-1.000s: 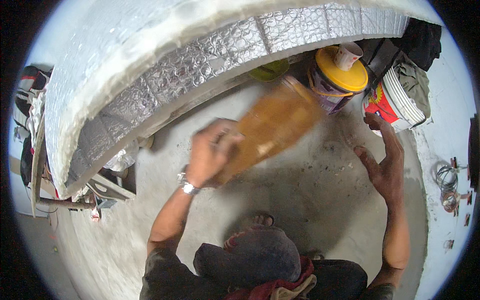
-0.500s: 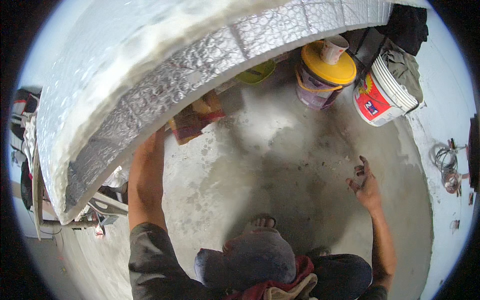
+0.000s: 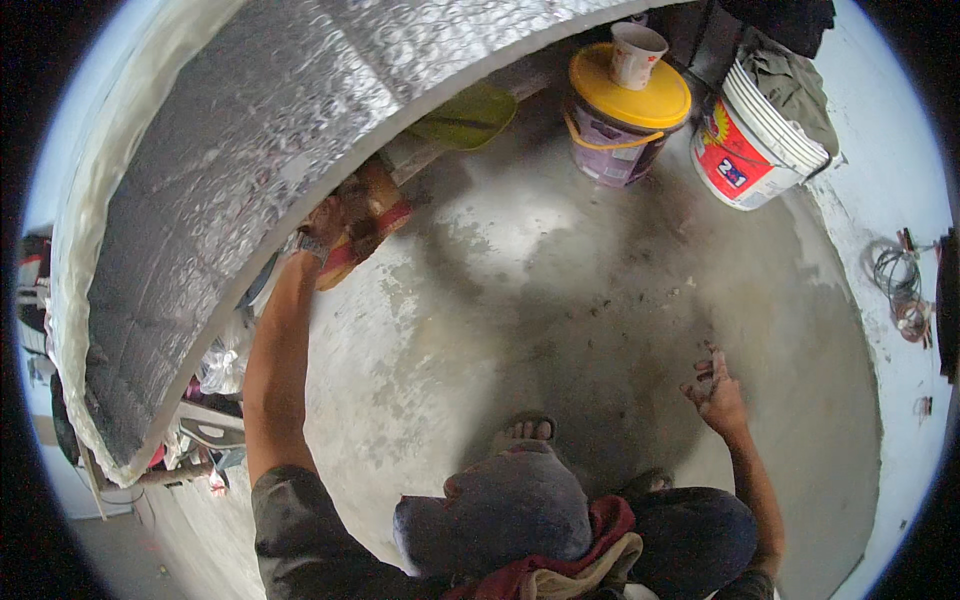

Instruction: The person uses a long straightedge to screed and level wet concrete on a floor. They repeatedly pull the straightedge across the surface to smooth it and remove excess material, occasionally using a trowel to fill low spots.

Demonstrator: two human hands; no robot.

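Observation:
At the upper left, my left hand is partly in shadow beneath the edge of a foil-lined sheet, closed on a flat brown-and-red object, perhaps card or board. What it is exactly is unclear. My right hand hangs low over the concrete floor at the right, fingers apart and slightly bent, with nothing in them. My knees and one sandalled foot show below, between my arms.
At the back stand a purple bucket with yellow lid and cup, a white-and-red bucket holding cloth, and a green basin. Coiled cables lie beside the right wall. Clutter and bags sit at left.
My left hand has moved the brown object from the centre leftward, under the foil sheet's edge. My right hand has dropped from near the red bucket toward the floor. The view has shifted.

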